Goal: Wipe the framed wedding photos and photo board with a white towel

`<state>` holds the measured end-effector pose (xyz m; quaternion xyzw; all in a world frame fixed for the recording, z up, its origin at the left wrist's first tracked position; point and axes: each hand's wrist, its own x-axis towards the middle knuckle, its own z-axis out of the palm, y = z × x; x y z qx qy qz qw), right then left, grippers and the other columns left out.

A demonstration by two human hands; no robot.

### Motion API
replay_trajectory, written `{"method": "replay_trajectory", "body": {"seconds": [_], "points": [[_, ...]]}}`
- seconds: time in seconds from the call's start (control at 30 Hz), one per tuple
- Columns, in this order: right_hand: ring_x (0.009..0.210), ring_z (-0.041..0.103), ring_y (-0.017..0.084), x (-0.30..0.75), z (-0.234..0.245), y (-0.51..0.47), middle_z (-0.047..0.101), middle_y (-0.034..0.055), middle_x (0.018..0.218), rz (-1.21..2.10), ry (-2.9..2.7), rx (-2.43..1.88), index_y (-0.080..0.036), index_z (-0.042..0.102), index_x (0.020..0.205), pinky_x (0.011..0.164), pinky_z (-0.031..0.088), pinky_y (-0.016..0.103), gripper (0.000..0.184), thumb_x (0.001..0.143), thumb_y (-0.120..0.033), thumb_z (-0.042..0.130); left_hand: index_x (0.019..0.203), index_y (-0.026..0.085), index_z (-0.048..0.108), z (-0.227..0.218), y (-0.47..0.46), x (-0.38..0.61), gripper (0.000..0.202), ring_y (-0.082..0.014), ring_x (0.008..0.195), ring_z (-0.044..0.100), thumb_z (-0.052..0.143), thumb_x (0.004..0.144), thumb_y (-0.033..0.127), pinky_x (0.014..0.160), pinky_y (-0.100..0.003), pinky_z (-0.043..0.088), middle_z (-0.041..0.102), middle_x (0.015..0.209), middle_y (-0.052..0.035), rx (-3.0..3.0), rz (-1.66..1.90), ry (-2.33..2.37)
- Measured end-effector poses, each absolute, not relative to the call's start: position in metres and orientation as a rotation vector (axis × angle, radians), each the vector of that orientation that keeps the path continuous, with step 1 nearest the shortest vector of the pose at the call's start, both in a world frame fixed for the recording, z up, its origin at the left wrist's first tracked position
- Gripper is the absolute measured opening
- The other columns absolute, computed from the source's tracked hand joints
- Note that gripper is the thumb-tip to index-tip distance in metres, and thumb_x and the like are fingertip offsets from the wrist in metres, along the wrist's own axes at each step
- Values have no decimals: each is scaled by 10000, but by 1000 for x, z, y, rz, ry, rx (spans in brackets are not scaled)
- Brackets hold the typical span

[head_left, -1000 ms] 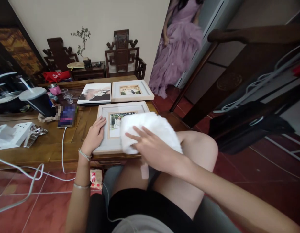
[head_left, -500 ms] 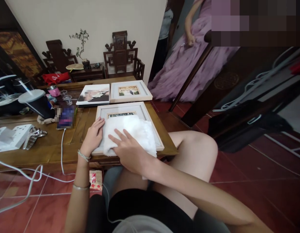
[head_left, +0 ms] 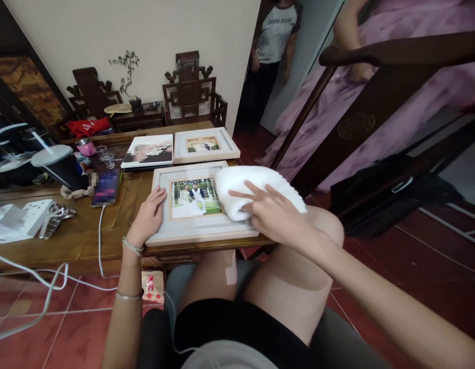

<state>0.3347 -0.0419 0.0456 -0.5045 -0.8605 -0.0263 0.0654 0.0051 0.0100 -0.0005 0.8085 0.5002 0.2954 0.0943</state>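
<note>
A white picture frame lies on the near edge of the wooden table, with a wedding photo in its middle. My left hand grips the frame's left side, fingers bent over the border. On the frame's right part, and jutting past its right edge, is a folded white towel. My right hand holds this towel from above, some fingers spread across it and the others bent into its near edge. The towel hides the frame's upper right part.
Behind are a second framed photo and a photo panel. To the left stand a dark lidded cup, a phone on a cable and a power strip. A wooden chair back and people stand at right.
My right hand has slid the towel to the right, baring the wedding photo. My left hand has stayed put. The person in the purple dress has shifted right; the other person shows more.
</note>
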Motion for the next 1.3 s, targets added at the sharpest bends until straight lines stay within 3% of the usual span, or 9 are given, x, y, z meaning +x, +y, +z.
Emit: {"method": "replay_trajectory", "body": {"seconds": [0.13,0.27,0.33,0.47,0.6,0.8,1.07,1.3], "points": [[1484,292,377,326,45,7,483,19,1538,-20,-2520,-1598,-186,757,1109,1153,317,635,517,747,29,456,1309,124,634,-1,10,5,452,-268,1457,402,391,949,246,1224,-524,301,555,1466,-140,2388,884,1483],[1429,388,380,312,55,44,547,135,1474,55,-2387,-1660,-131,672,1271,1106,382,602,566,794,32,416,1292,124,648,-1,9,6,446,-267,1454,406,390,951,252,1226,-516,295,559,1461,-147,2354,909,1488],[1427,384,391,296,61,55,500,165,1504,-23,-2331,-1622,-126,637,1313,1097,377,624,586,794,38,419,1286,133,655,-1,8,6,442,-268,1450,412,393,951,257,1226,-516,295,564,1457,-143,2338,928,1497],[1524,166,368,243,62,68,285,77,1651,-279,-2574,-1228,-196,636,1312,1177,195,677,625,789,74,427,1277,163,663,-1,8,7,429,-263,1443,424,408,946,261,1224,-518,301,580,1447,-114,2324,945,1500],[1509,244,319,199,49,75,441,126,1565,-298,-2804,-1018,-149,624,1314,1202,159,631,526,871,38,413,1254,159,678,-2,9,6,421,-257,1427,449,411,938,233,1219,-505,319,604,1421,-113,2327,963,1505],[1400,448,290,219,49,85,631,169,1363,-95,-2753,-1254,-149,702,1206,1175,194,601,503,822,43,441,1253,114,678,-7,11,4,448,-247,1426,450,383,917,148,1224,-487,315,611,1407,-134,2348,998,1462],[1247,587,313,299,59,76,701,158,1246,-117,-2595,-1622,-154,737,1179,1106,290,550,511,814,21,424,1243,138,685,-12,13,3,444,-246,1418,461,410,895,117,1224,-495,314,626,1393,-113,2310,1071,1446],[1228,593,328,302,62,42,741,182,1081,-98,-2719,-1565,-115,740,1151,1070,350,502,469,817,21,440,1263,128,674,-10,14,1,460,-255,1430,443,399,894,115,1229,-500,303,608,1413,-122,2348,1016,1446]]}}
